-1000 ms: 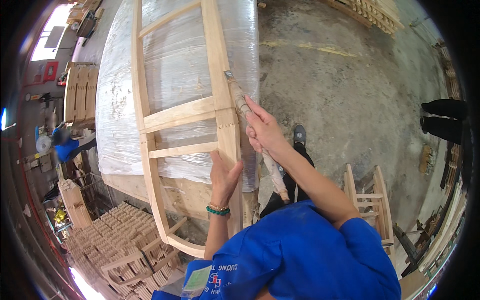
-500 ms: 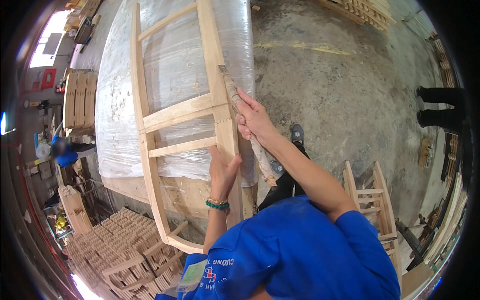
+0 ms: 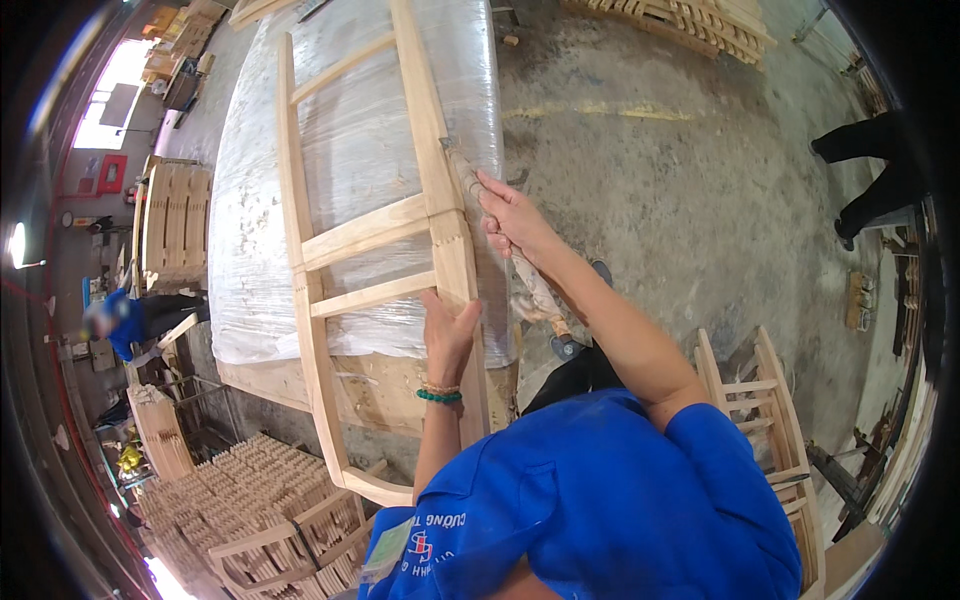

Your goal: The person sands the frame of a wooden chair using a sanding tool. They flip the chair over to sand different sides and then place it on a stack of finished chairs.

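A pale wooden chair frame [image 3: 447, 262], with two long rails joined by crosspieces, lies on a plastic-wrapped stack. My left hand [image 3: 448, 330] is closed around its right rail, just below the lower crosspiece, thumb on the outer side. My right hand [image 3: 515, 218] grips a long, thin, tape-wrapped stick-like tool [image 3: 537, 290]. The tool slants beside the right rail. Its dark tip is against or very near the rail's outer edge, above the joint with the wide crosspiece; whether it touches, I cannot tell.
The wrapped stack [image 3: 240, 300] carries the frame. Piled wooden parts [image 3: 250, 480] stand at lower left, another wooden frame [image 3: 750, 387] at lower right. A co-worker in blue [image 3: 128, 322] is at far left; another person's dark-trousered legs [image 3: 870, 160] are at right.
The whole view has shifted slightly. Both hands keep their grips, and the tool stays alongside the right rail. The legs at right have spread into a stride.
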Available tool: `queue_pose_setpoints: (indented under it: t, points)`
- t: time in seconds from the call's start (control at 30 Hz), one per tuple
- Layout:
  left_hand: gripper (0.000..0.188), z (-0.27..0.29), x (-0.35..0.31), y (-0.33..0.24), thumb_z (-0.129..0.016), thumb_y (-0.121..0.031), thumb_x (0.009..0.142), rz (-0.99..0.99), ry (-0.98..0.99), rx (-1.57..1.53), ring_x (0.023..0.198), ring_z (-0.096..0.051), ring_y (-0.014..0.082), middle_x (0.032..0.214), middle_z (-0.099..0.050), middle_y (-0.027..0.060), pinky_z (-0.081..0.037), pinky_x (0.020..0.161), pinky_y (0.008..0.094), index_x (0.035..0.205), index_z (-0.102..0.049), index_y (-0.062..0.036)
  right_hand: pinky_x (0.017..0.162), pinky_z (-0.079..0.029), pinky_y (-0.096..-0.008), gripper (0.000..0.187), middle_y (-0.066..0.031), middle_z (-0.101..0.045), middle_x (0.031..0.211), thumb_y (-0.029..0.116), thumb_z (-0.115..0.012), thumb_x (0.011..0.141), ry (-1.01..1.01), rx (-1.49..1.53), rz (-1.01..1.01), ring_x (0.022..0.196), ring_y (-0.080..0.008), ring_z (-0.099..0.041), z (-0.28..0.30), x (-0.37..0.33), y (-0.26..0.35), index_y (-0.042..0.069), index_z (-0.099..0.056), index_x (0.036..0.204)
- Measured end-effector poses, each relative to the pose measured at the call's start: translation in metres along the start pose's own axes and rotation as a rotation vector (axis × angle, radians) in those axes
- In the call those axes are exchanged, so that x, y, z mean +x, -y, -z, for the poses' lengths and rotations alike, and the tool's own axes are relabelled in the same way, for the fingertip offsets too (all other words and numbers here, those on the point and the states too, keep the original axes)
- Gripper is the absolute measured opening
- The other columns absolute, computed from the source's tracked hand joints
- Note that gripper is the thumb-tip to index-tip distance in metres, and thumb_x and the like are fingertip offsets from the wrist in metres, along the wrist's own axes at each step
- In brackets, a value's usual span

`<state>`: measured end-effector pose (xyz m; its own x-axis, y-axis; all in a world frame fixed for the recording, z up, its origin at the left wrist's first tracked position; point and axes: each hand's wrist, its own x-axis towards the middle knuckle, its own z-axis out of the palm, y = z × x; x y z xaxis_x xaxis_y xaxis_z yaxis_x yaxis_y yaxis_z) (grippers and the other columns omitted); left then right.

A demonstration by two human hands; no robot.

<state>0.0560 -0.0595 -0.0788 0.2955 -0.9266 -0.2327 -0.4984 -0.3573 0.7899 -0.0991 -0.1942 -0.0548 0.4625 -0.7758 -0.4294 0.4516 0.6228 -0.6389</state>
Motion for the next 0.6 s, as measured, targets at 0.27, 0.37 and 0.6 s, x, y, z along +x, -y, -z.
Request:
queue_pose_setpoints:
  t: [0.27,0.37,0.6]
  points:
    - [0.054,0.001,-0.004,-0.009,-0.065,-0.028,0.076,0.021,0.024,0.065,0.093,-0.059,0.0411,0.1,-0.06,0.0275,-0.045,0.082,0.042,0.112,-0.041,0.0052,0.035,-0.031,-0.0224,0.055,0.0034,-0.041,0.063,0.021,-0.045,0.099,0.004,0.208,-0.081,0.042,-0.0058,-0.035,-0.001,0.011,0.005,0.024,-0.023,0.149]
    - [0.053,0.003,-0.005,-0.005,-0.064,-0.028,0.076,-0.025,0.01,0.067,0.092,-0.059,0.0421,0.099,-0.06,0.0281,-0.045,0.081,0.043,0.111,-0.041,0.0049,0.035,-0.032,-0.0223,0.057,0.0038,-0.039,0.063,0.022,-0.046,0.099,0.001,0.193,-0.096,0.042,-0.0059,-0.034,-0.007,0.012,0.007,0.024,-0.02,0.15]
    - [0.055,0.004,-0.007,-0.009,-0.064,-0.028,0.077,-0.008,0.01,0.073,0.093,-0.059,0.0425,0.1,-0.06,0.0287,-0.045,0.081,0.0435,0.113,-0.041,0.0048,0.034,-0.033,-0.0228,0.053,0.0022,-0.044,0.062,0.022,-0.046,0.098,-0.038,0.127,-0.022,0.041,-0.0067,-0.035,-0.011,0.022,0.003,0.022,-0.027,0.148]
